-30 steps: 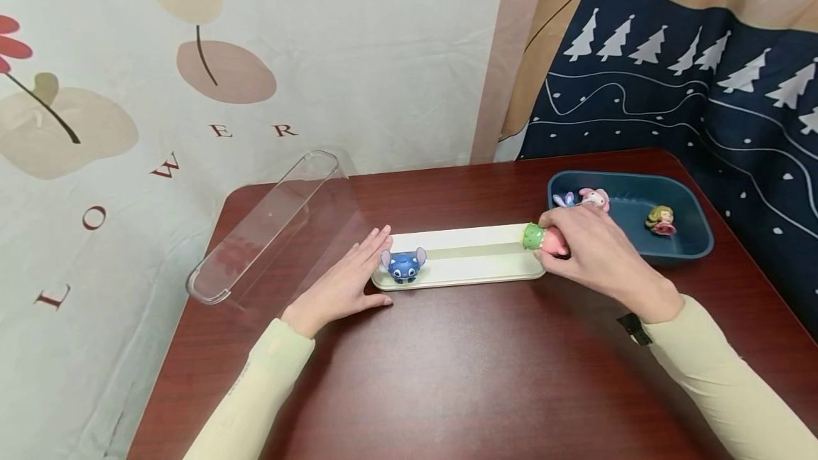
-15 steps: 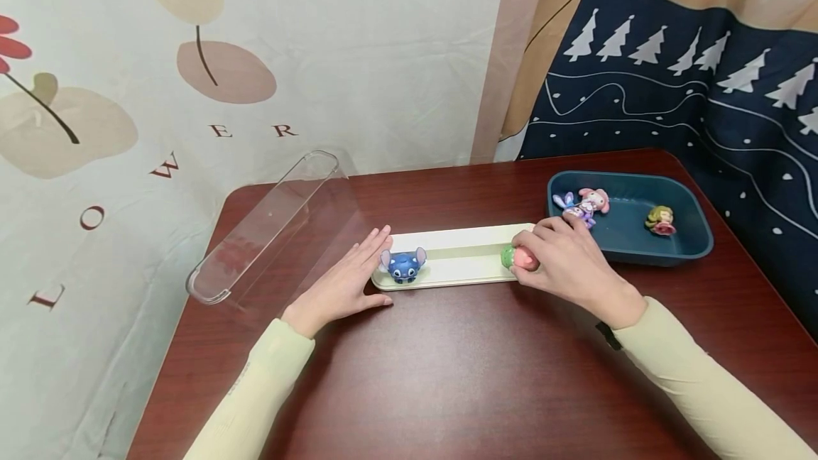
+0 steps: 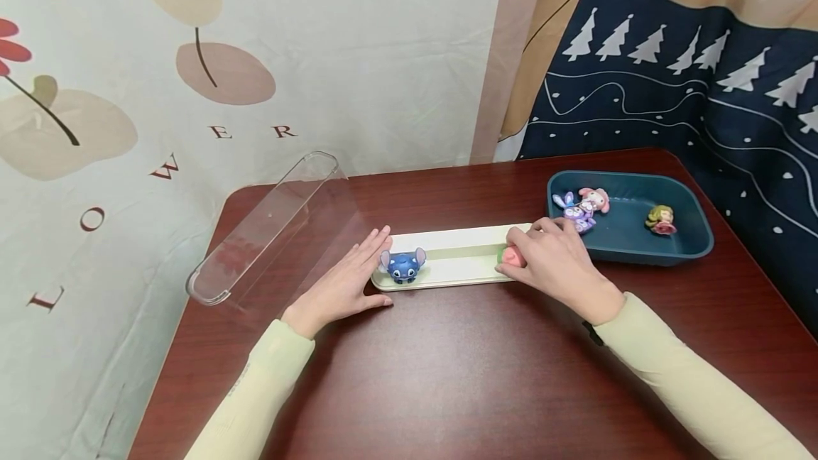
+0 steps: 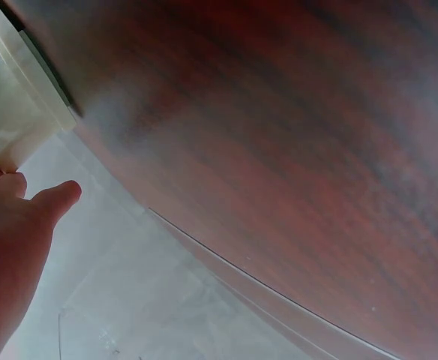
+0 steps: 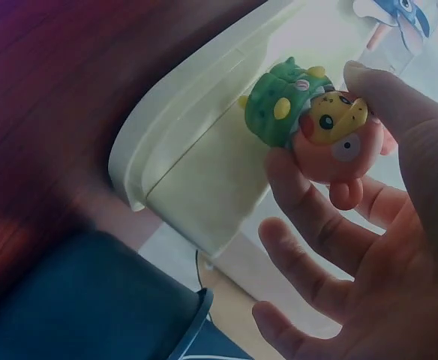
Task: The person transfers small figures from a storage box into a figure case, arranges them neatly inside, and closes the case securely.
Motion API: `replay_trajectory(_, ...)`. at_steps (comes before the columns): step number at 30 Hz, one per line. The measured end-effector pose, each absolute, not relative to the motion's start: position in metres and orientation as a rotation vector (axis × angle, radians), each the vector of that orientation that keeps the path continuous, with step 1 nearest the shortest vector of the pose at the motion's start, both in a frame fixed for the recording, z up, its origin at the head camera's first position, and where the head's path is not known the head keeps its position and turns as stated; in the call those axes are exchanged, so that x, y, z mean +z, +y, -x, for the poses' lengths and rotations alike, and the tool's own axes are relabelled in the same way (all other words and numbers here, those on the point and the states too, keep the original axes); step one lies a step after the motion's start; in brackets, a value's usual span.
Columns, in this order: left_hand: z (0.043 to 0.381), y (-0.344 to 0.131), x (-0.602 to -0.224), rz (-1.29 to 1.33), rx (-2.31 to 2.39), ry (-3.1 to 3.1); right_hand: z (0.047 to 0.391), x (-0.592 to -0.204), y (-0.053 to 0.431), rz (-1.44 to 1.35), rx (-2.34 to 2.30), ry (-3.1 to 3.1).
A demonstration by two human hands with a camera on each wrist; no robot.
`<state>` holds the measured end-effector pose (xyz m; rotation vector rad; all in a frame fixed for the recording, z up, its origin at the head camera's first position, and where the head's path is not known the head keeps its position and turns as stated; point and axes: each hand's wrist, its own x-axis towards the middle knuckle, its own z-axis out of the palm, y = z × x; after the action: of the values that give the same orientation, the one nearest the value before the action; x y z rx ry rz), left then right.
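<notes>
My right hand (image 3: 556, 261) pinches a small toy figure between thumb and fingers over the right end of a long cream tray (image 3: 456, 272). In the right wrist view the toy figure (image 5: 328, 161) has a pink head with a yellow muzzle and a green body with yellow spots. Whether it touches the tray floor is hard to tell. At the tray's left end stands a blue, big-eared Stitch figure (image 3: 404, 268). Beside it my left hand (image 3: 341, 289) lies against that end, fingers extended and thumb apart.
A clear plastic cover (image 3: 265, 229) lies slanted at the back left. At the right stands a dark blue bin (image 3: 639, 254) holding a purple figure (image 3: 578, 218), a pink-eared figure (image 3: 594, 199) and a yellow-haired figure (image 3: 660, 221). Fabric-covered walls (image 3: 396, 62) rise behind the table.
My right hand has moved left and slightly down with the pink-and-green figure, from the tray's right edge to over its inside. My left hand has stayed put.
</notes>
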<state>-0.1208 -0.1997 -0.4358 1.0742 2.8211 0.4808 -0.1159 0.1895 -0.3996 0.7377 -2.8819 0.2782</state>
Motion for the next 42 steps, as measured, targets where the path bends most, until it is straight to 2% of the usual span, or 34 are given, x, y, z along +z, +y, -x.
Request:
replay_trajectory(22, 0.12, -0.199, -0.435, -1.061, 0.462, 2.822, 0.118, -0.397, 0.187, -0.698, 0.215, -2.892)
replay_trajectory(34, 0.12, -0.199, -0.435, -1.066, 0.469, 2.826, 0.122, -0.399, 0.218, -0.87, 0.747, -2.969)
replay_trajectory(42, 0.12, -0.199, -0.436, -1.074, 0.477, 2.827, 0.123, -0.407, 0.223, -0.928, 0.87, -2.959)
